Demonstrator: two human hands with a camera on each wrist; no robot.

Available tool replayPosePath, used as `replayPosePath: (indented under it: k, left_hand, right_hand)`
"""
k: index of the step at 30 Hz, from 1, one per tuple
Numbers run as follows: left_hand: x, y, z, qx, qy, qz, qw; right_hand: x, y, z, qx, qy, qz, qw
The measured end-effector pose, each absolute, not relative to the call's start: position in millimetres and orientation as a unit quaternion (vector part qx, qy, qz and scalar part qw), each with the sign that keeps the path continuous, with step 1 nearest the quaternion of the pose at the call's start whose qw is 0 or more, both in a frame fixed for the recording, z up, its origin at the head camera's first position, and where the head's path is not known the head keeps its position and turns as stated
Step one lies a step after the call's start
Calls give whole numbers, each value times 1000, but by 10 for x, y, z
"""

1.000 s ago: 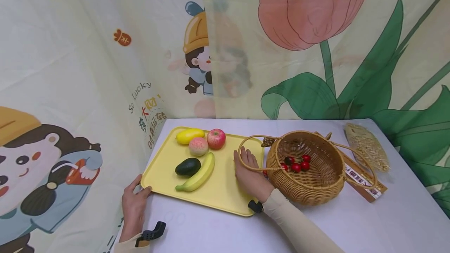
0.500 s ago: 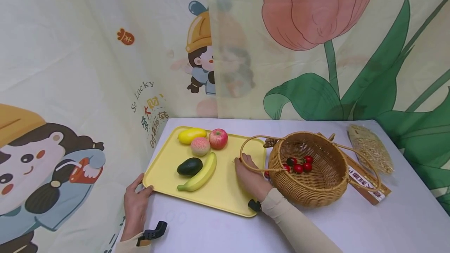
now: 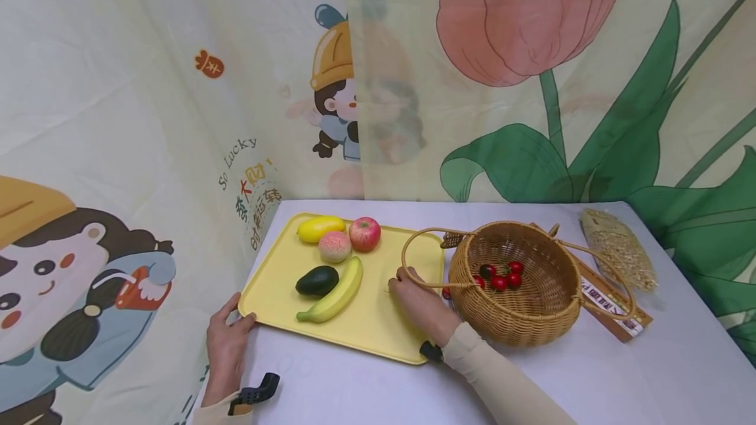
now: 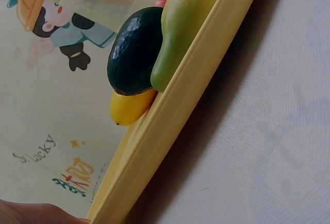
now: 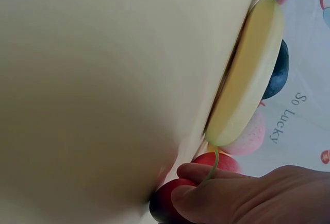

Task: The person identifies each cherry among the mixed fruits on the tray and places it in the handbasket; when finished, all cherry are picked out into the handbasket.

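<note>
My left hand (image 3: 227, 346) holds the front left corner of the yellow tray (image 3: 366, 340), thumb at the rim. My right hand (image 3: 425, 307) is low over the tray's right side, beneath the basket's handle. In the right wrist view it pinches a dark red cherry (image 5: 167, 201) with a green stem, close over the tray. On the tray are a banana (image 3: 333, 294), an avocado (image 3: 317, 280), a peach (image 3: 335, 246), a red apple (image 3: 365, 234) and a yellow oval fruit (image 3: 321, 229).
A wicker basket (image 3: 514, 320) with several red cherries (image 3: 499, 283) inside stands right of the tray, one handle reaching over its edge. Behind it lie a long brown box (image 3: 614, 307) and a clear bag of pale dry food (image 3: 620, 251). Printed curtains surround the table.
My right hand's fingers were stretched out and have curled in, and the hand has shifted slightly left. The left hand and the fruit on the tray stay in place.
</note>
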State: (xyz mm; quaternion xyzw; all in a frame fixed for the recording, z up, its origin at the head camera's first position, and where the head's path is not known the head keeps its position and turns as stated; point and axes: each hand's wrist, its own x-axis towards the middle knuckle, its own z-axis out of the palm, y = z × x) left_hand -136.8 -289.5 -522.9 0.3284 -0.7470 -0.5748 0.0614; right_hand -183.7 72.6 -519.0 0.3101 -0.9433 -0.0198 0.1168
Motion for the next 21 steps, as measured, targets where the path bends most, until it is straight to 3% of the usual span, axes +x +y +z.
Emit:
replayPosePath:
  k: [13,21]
  left_hand:
    - [-1374,-2895,-5238,324,-748,-576,62]
    - [-1377,-2899,-5249,328,-747,-575,61]
  right_hand:
    - [-1626,794,-5142,329,-937,96,62]
    - [-1501,879,-5079,329,-936,127,0]
